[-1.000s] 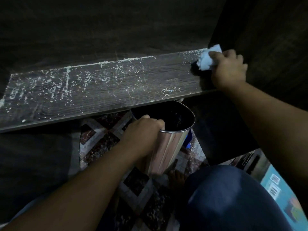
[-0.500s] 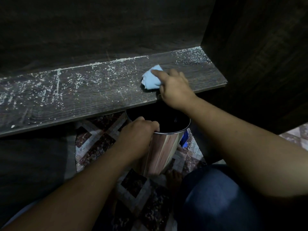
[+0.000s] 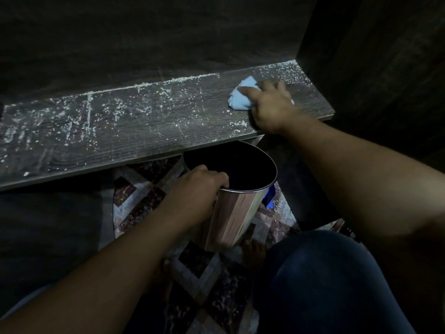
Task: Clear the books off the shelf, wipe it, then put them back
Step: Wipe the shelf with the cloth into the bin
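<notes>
A dark wooden shelf (image 3: 134,131) runs across the view, bare of books and strewn with white crumbs and dust. My right hand (image 3: 272,104) presses a crumpled light blue cloth (image 3: 240,97) onto the shelf near its right end, fingers curled over the cloth. Below the shelf's front edge, my left hand (image 3: 195,189) grips the rim of a shiny metal bin (image 3: 238,213), holding it tilted with its dark mouth just under the edge.
The shelf's dark back panel (image 3: 144,44) and right side wall (image 3: 373,68) close in the space. A patterned tiled floor (image 3: 144,196) lies below. My knee in blue jeans (image 3: 325,285) fills the lower right.
My right hand swept the cloth from the shelf's far right corner leftward toward the front edge, then back right a little. My left hand has kept the bin under the edge.
</notes>
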{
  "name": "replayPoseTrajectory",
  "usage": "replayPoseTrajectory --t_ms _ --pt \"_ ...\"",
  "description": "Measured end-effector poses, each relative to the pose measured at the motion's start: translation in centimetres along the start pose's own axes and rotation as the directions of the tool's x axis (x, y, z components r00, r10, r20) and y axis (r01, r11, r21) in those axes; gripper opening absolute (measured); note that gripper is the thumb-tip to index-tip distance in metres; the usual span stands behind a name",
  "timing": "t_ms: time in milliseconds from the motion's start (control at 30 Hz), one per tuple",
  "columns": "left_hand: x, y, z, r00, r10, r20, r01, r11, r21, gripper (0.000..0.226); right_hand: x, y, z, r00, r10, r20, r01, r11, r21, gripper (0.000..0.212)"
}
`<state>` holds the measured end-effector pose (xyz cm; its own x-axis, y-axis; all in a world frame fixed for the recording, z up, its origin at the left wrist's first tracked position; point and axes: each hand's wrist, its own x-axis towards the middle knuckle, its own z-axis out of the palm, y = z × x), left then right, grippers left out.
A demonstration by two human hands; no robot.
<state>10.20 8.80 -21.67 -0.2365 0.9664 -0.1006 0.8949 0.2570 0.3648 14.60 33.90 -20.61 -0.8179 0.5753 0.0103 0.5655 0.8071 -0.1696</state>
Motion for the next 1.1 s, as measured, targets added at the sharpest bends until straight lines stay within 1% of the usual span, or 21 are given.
replayPoseTrajectory --t_ms 267,367,433,500,567,633,700,767,900,1000,1100 --pt "-0.7 0.6 -0.8 0.998 -0.045 0.040 0.045 0.999 0.012 0.020 -3.0 -2.3 0.7 0.988 -0.157 -0.006 0.157 0.987 0.027 0.052" --pt "-0.9 0.4 -0.7 0.997 -0.063 0.054 0.063 0.998 0.014 0.020 -4.8 -2.6 1.0 0.976 -0.218 0.015 0.218 0.976 0.030 0.052" --pt "-0.9 0.2 -0.5 0.996 -0.075 0.052 0.075 0.997 0.007 0.020 -5.9 -2.4 1.1 0.964 -0.263 0.028 0.261 0.963 0.074 0.051" --pt "-0.9 0.0 -0.4 0.997 -0.068 0.045 0.068 0.998 0.006 0.019 -6.3 -2.1 0.8 0.957 -0.289 0.018 0.283 0.947 0.155 0.050" --pt "-0.8 -0.1 -0.5 0.998 -0.058 0.036 0.058 0.998 0.003 0.017 -5.8 -1.7 0.1 0.961 -0.277 -0.025 0.276 0.940 0.200 0.051" --pt "-0.8 -0.1 -0.7 0.997 -0.076 0.025 0.076 0.997 -0.012 0.014 -4.5 -1.6 -0.9 0.965 -0.242 -0.101 0.256 0.952 0.169 0.056" --pt "-0.7 -0.2 -0.8 0.995 -0.100 0.021 0.100 0.995 -0.023 0.013 -2.9 -2.1 -1.7 0.972 -0.186 -0.145 0.207 0.968 0.142 0.055" --pt "-0.7 -0.5 -0.8 0.995 -0.102 0.013 0.102 0.995 -0.020 0.015 -0.9 -2.8 -2.0 0.975 -0.168 -0.142 0.183 0.978 0.103 0.056" --pt "-0.5 -0.9 -0.8 0.994 -0.105 0.009 0.105 0.994 -0.022 0.021 2.9 -4.4 -0.7 0.979 -0.184 -0.091 0.185 0.983 0.004 0.060" --pt "-0.4 -1.4 -0.5 0.991 -0.133 0.020 0.133 0.990 -0.044 0.025 4.0 -5.1 1.0 0.991 -0.129 -0.045 0.130 0.991 0.014 0.060" --pt "-0.5 -1.6 -0.3 0.991 -0.128 0.042 0.131 0.989 -0.065 0.025 3.6 -5.4 1.5 0.990 -0.125 -0.072 0.129 0.990 0.050 0.054"
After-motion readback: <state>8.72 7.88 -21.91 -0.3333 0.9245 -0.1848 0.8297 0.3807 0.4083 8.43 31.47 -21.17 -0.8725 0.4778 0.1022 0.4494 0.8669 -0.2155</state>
